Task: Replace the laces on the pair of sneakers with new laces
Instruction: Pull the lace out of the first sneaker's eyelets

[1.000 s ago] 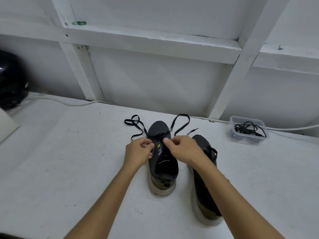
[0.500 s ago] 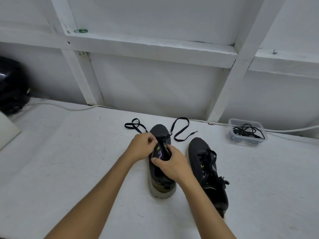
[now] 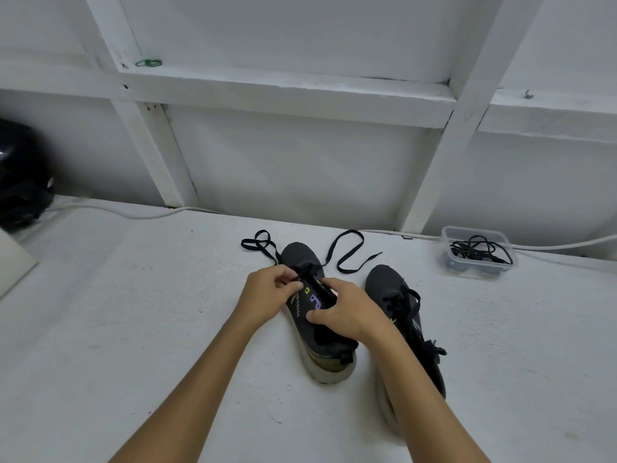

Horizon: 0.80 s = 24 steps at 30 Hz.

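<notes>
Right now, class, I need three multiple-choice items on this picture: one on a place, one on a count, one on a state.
1. Where is the clear tub?
A. far right by the wall
B. between the sneakers
C. at the near edge

2. How many sneakers are there?
A. one
B. two
C. three

3. The left hand:
A. lies flat
B. pinches the lace
C. holds the tub

Key: 1 A, it sits beside the wall; 2 B, left sneaker and right sneaker; 3 B, fingers close on the lace.

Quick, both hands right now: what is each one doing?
Left hand: pinching the black lace at the left sneaker.
Right hand: fingers curled over that sneaker's tongue, gripping it.
</notes>
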Motion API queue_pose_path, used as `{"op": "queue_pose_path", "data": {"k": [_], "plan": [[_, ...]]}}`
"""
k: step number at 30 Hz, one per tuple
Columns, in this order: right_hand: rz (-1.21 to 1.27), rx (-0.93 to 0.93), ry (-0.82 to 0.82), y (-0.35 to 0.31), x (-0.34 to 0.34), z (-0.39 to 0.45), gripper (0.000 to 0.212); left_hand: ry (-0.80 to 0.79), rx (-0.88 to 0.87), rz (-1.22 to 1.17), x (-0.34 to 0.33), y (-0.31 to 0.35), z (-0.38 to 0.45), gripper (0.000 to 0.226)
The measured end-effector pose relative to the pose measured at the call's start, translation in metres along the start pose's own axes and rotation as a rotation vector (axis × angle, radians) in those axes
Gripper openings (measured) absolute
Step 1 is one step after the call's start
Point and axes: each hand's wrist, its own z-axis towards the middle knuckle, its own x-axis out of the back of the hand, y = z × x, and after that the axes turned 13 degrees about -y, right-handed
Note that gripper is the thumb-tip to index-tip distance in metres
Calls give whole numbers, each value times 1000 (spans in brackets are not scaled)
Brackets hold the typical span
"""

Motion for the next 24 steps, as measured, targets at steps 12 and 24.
{"op": "queue_pose_path", "data": {"k": [12,24], "plan": [[20,4,81,8,-18,4,33,-89,37,-146,4,-1,2,16],[14,-16,106,5,-19,2,53,147,115,-478,1,0,5,5]]}}
